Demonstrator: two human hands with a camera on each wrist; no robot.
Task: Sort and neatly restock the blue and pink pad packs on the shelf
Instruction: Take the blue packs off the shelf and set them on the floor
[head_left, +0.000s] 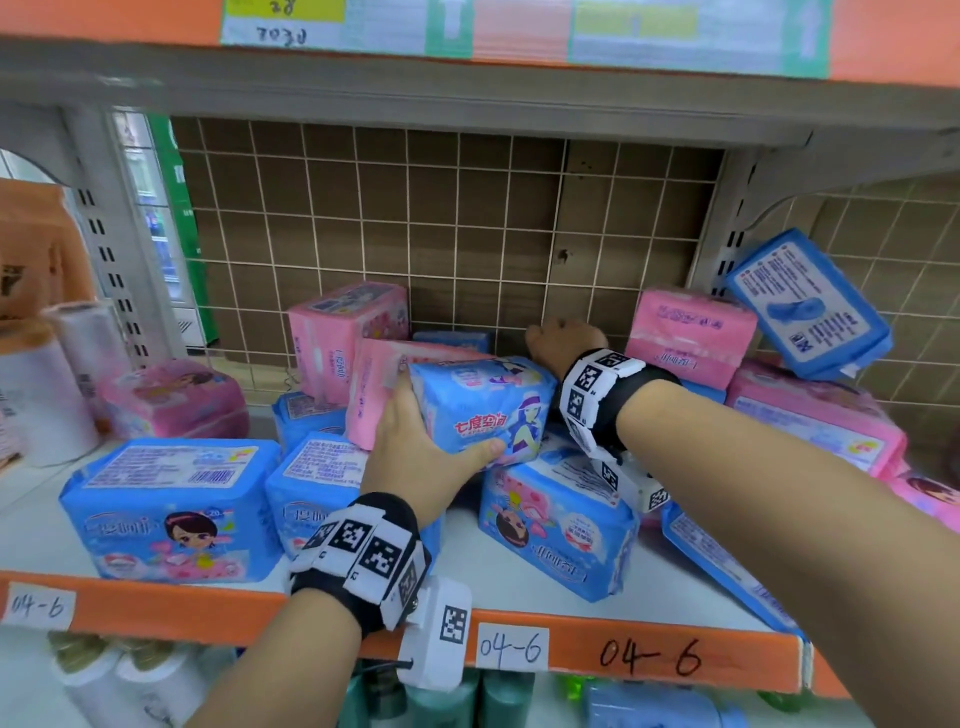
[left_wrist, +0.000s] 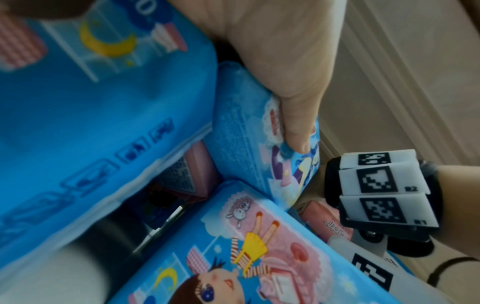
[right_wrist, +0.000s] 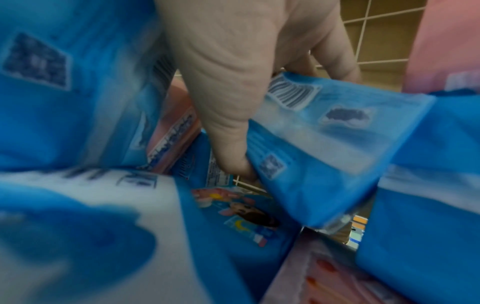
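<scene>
Left hand (head_left: 415, 457): thumb under, fingers over the near end of the blue pack (head_left: 480, 408), gripping it. Right hand (head_left: 558, 340): fingers curled round the same pack's far end, thumb pressed on its back face. Held pack sits raised mid-heap, touching a pink pack (head_left: 374, 395) to its left, above an upturned blue pack (head_left: 556, 525). Two-handed hold presumably to lift it free without toppling neighbours. Colours mixed all round the held pack; sorting judged barely begun. Shelf (head_left: 498, 566) is white with an orange edge strip (head_left: 649, 654) marked 04-6; wire grid (head_left: 441, 223) behind; shop aisle.
</scene>
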